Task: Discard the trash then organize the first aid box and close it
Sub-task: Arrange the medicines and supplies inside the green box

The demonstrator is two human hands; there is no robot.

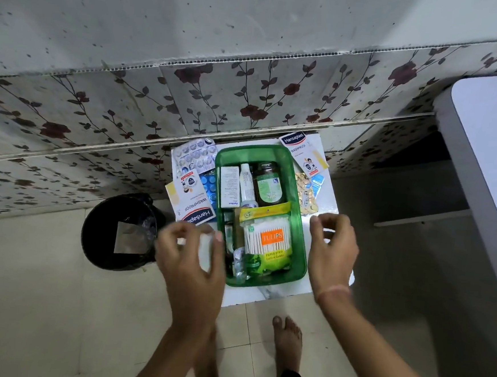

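An open green first aid box (254,149) sits on a small white table (277,296). Inside it are a cotton swab pack (270,240), a brown bottle (268,185), a white carton (229,186) and a tube (246,182). My left hand (191,261) is at the box's left side, blurred, its fingers curled around something white (206,250). My right hand (333,251) hovers at the box's right side with its fingers apart and nothing in them. No lid is in view.
A black lined bin (102,221) with trash in it stands on the floor left of the table. Plaster boxes (194,199) (302,154) and blister packs (195,154) (306,196) lie around the box. A white cabinet (488,147) is at the right. My bare foot (287,343) is below the table.
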